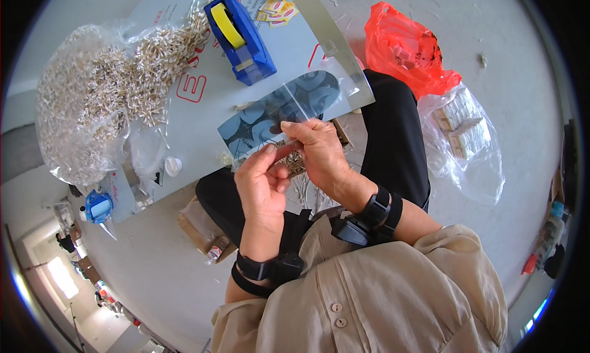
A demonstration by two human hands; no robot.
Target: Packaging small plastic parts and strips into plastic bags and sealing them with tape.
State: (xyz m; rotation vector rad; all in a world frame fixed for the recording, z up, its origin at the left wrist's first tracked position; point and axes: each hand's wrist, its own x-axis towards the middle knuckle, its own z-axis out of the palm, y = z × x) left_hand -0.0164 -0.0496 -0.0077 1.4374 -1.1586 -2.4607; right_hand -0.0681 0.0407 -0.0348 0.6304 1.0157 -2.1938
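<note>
My right hand (322, 153) is closed, thumb and fingers pinching a clear plastic piece (296, 101) that rises over a dark blue scan film (322, 86). My left hand (261, 184) meets it from the left, its thumb and forefinger pressed together close to the right fingertips. Whatever lies between those left fingers is too small to make out. Under the hands is a cardboard box (342, 135) with small sticks in it, mostly hidden. Many white-tipped sticks like cotton swabs (144, 86) lie heaped at the left, spilling from a large clear bag (61, 113).
A blue tape dispenser (258, 61) stands on the grey board (200, 129), with yellow packets (279, 12) beyond. On the floor at right are a red bag (399, 43) and a clear bag of small packs (461, 132). An open carton (196, 230) sits below the board.
</note>
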